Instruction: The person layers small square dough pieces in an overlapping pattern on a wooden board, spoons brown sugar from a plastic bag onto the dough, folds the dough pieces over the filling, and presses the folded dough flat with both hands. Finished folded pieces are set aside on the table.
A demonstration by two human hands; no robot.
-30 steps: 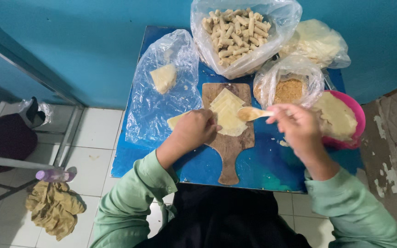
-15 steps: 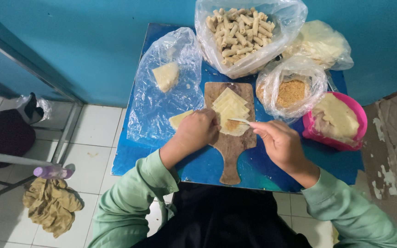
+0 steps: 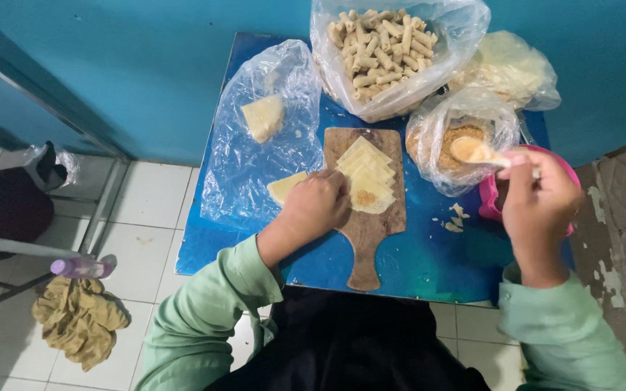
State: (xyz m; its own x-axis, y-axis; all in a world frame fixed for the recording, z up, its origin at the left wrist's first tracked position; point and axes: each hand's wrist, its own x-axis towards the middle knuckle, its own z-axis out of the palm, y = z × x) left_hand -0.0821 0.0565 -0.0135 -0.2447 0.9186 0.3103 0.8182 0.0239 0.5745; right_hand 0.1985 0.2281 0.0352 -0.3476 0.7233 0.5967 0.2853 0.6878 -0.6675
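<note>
Resting on the blue table (image 3: 414,268), your left hand (image 3: 314,206) sits w/ fingers curled together, tips pressing the edge of the stacked pale wrapper sheets (image 3: 366,174) on the wooden board (image 3: 368,224); a dab of brown filling shows on the top sheet just right of those fingertips; a loose wrapper piece (image 3: 286,187) pokes out left of the knuckles, lying on a clear plastic bag (image 3: 255,159) w/ another folded wrapper (image 3: 264,117) farther up; above the board, a bag of rolled pastries (image 3: 385,51); your right hand (image 3: 537,199) is raised, fingers pinched on a spoon (image 3: 472,150), bowl loaded w/ filling, hovering over the open bag of brown crumbs (image 3: 458,141); pink bowl (image 3: 488,199) mostly hidden under that hand; crumbs on table left of it.
</note>
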